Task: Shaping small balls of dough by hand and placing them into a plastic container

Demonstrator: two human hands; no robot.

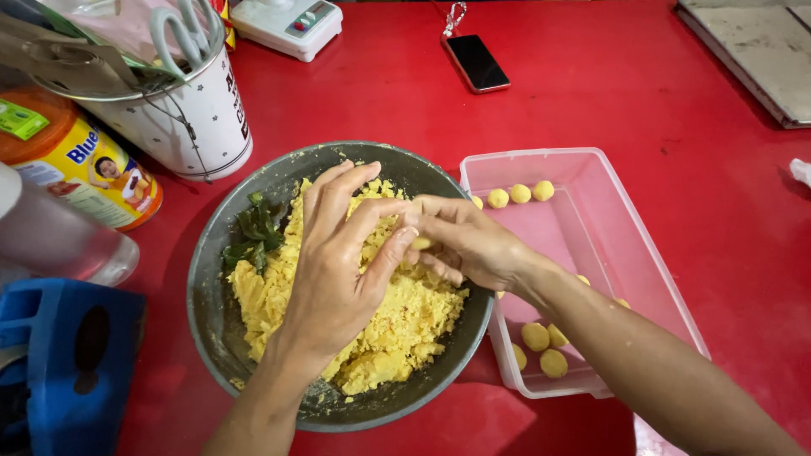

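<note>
A dark metal bowl (211,279) holds crumbly yellow dough (405,317) and some green leaves (253,232) at its left side. Over the bowl, my left hand (334,270) and my right hand (465,241) meet, pinching a small piece of yellow dough (420,243) between their fingers. To the right stands a clear plastic container (642,253) with several small yellow dough balls: three (519,194) at its far end and others (541,342) at its near end.
A red table (591,101) carries a black phone (476,62), a white scale (287,25), a white cup with scissors (190,101), an orange-lidded tin (76,165), a clear jar (51,241) and a blue object (68,363). A grey board (760,51) lies far right.
</note>
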